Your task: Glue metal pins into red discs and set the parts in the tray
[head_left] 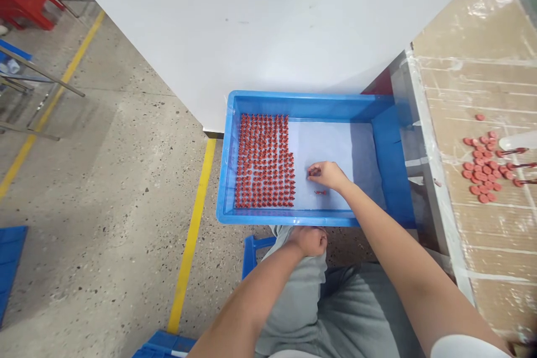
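Right hand (328,175) pinched above a loose red part (320,192), red parts (264,159) ranked in a blue tray (260,103), left hand (308,240) curled on grey trousers (293,302)

The right hand (328,175) pinches a small red part (312,173) above a pale sheet (335,148) lining a blue plastic tray (306,105), just beside a loose red piece (320,192). Dense rows of red parts (264,159) fill the tray's left end. The left hand (308,240) rests on grey trousers (302,291). Red discs (480,165) lie on the table (482,268) right of the tray.
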The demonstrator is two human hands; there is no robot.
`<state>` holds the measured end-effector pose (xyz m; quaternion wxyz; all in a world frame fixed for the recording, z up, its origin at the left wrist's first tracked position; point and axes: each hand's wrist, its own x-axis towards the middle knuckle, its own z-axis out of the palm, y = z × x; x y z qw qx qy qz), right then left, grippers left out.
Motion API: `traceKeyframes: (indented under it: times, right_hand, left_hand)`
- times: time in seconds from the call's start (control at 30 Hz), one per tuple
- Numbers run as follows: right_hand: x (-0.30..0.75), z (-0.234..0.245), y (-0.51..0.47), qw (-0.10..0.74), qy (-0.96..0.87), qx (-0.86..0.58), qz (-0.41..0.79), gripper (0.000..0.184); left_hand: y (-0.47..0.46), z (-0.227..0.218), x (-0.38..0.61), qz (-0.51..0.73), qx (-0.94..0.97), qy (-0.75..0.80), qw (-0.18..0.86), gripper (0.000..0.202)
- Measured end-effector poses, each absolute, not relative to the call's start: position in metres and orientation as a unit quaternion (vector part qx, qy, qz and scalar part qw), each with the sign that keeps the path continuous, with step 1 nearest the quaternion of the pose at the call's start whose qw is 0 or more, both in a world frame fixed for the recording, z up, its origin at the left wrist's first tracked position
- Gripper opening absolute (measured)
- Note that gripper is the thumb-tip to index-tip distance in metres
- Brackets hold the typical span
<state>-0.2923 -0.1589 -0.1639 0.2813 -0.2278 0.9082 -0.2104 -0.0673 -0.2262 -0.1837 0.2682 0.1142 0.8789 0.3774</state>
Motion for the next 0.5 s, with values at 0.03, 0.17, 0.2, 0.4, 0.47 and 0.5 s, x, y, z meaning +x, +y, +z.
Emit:
traceKeyframes:
  times: [0.03, 0.17, 0.2, 0.4, 0.47, 0.5]
  right_hand:
    - [-0.292, -0.167, -0.160, 0.275, 0.907, -0.221, -0.231, 0.027]
    - [-0.292, -0.178, -0.166, 0.247, 0.901, -0.189, -0.302, 0.025]
    - [-0.291, -0.180, -0.167, 0.239, 0.900, -0.181, -0.315, 0.026]
    - [-0.287, -0.183, -0.169, 0.224, 0.892, -0.151, -0.361, 0.036]
    - [-0.286, -0.183, -0.168, 0.224, 0.889, -0.149, -0.370, 0.035]
    - [-0.285, -0.183, -0.168, 0.225, 0.887, -0.150, -0.374, 0.034]
  left_hand:
    - [-0.226, -0.184, -0.067, 0.376, 0.114, 0.879, 0.269, 0.030]
    - [-0.225, -0.184, -0.067, 0.375, 0.114, 0.880, 0.269, 0.029]
    - [-0.225, -0.185, -0.067, 0.376, 0.114, 0.880, 0.268, 0.029]
    - [-0.225, -0.186, -0.067, 0.379, 0.112, 0.880, 0.264, 0.029]
    - [-0.225, -0.186, -0.066, 0.380, 0.113, 0.880, 0.263, 0.029]
    - [-0.225, -0.186, -0.066, 0.380, 0.114, 0.880, 0.263, 0.029]
